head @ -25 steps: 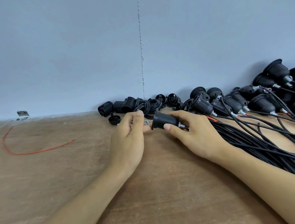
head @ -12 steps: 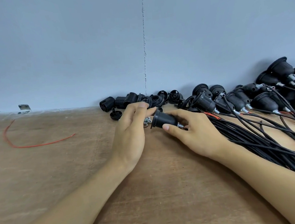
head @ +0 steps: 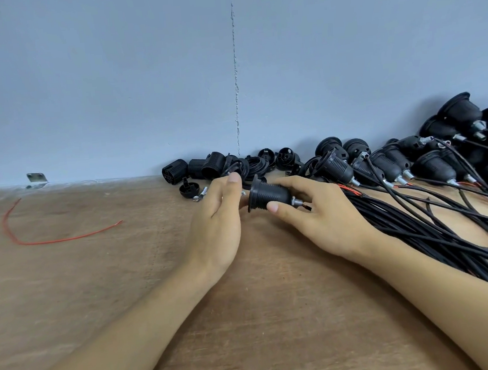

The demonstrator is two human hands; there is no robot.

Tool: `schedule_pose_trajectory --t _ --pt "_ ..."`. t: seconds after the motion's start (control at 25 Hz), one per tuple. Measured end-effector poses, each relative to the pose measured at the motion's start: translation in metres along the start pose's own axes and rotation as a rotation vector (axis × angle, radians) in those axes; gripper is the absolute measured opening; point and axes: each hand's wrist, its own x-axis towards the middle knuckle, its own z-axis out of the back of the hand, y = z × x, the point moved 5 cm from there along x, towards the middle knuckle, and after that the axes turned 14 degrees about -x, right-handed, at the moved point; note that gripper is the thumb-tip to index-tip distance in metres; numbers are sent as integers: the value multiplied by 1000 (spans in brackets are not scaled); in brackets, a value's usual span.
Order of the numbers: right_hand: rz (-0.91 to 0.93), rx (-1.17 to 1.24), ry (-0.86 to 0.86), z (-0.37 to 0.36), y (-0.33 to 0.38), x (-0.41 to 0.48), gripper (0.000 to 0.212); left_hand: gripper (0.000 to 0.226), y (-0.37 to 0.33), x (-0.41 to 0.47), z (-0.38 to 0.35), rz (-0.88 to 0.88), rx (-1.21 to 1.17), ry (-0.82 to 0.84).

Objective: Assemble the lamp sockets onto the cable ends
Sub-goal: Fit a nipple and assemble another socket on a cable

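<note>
My right hand (head: pixel 321 216) grips a black lamp socket (head: pixel 270 196) lying sideways, thumb in front and fingers behind. The socket's wide flanged mouth faces left; a metal nut and a red-cored cable end (head: pixel 304 206) stick out on its right. My left hand (head: pixel 219 224) stands edge-up just left of the socket's mouth, its fingers straight and its thumb hidden. Whether it touches the rim I cannot tell. A bundle of black cables (head: pixel 433 228) runs off to the right under my right forearm.
Loose black socket parts (head: pixel 206 168) lie along the blue wall. Cabled sockets (head: pixel 434 167) are piled at the right. A small black cap (head: pixel 189 189) and metal screws (head: pixel 201 194) sit by my left hand. A red wire (head: pixel 51 240) lies on the wooden table (head: pixel 98 284) at left.
My left hand's fingers have straightened and risen beside the socket's mouth. The right hand has tilted the socket slightly while keeping its hold.
</note>
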Motion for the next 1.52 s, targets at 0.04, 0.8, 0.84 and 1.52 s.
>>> schedule_pose_trajectory --t 0.04,0.8,0.84,1.52 --pt "19 -15 26 -2 2 0 33 31 -1 0 -1 -4 -21 10" --pt "-57 -93 -144 9 -11 3 38 30 6 -1 -4 -30 129 53" --pt "-60 -133 -179 11 -11 4 41 29 7 -1 -4 -18 133 54" --pt "-310 -403 -358 51 -61 17 47 40 6 -4 -13 -60 238 173"
